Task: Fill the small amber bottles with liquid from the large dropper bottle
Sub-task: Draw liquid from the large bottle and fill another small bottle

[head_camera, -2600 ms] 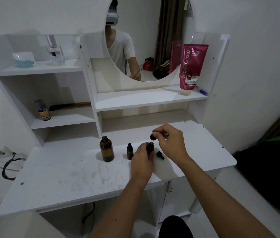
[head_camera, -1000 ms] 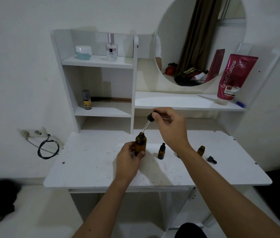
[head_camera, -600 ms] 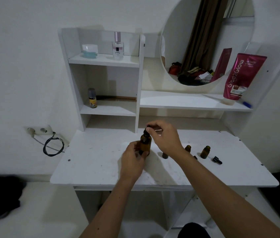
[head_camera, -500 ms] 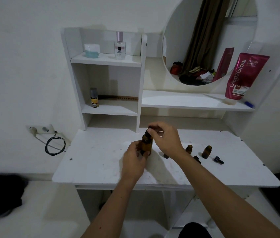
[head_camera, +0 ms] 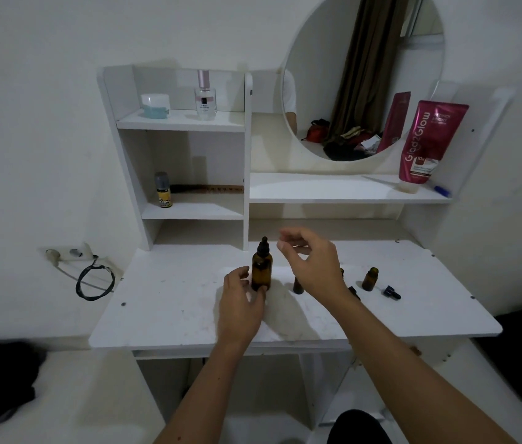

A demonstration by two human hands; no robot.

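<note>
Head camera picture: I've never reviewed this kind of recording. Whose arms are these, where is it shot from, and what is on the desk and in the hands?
There is no machine here. A person wears a camera on the head, looking down at their own arms. The left hand rests its fingers loosely around the large dropper bottle, which stands capped on the white desk. The right hand hovers just beside its cap, fingers relaxed, holding nothing. To the right stand small amber bottles: one open, another partly hidden behind the wrist. A loose dropper cap lies nearby.

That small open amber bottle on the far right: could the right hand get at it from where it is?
Probably yes. The right hand is open and holds nothing, and the small open bottle stands just to its right, with nothing between them.
</note>
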